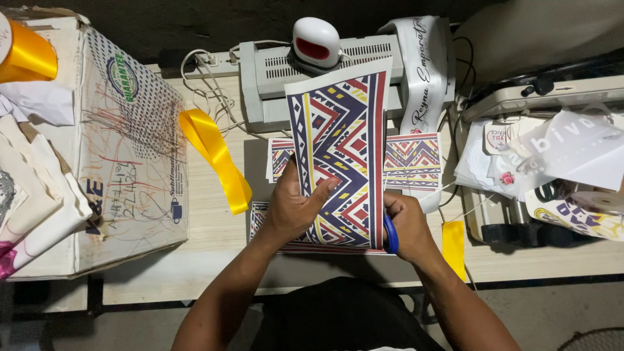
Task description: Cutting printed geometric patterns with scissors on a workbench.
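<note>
Your left hand (294, 207) has its fingers closed on the patterned sheet (341, 149), thumb lying across the printed face and the other fingers curled behind its left edge, just below the middle of the frame. Your right hand (408, 226) is wrapped around the blue handles of the scissors (390, 234), gripping them at the sheet's lower right edge; the blades are hidden, so you cannot tell whether they are parted. The sheet rises from your hands toward the upper centre, its top corner resting over the grey laminator (273, 75). More patterned prints (416, 159) lie flat beneath it. A yellow ribbon (214, 156) trails to the left of centre, beside the cardboard box (130, 156), and a white printed sash (422, 71) hangs at the upper right.
</note>
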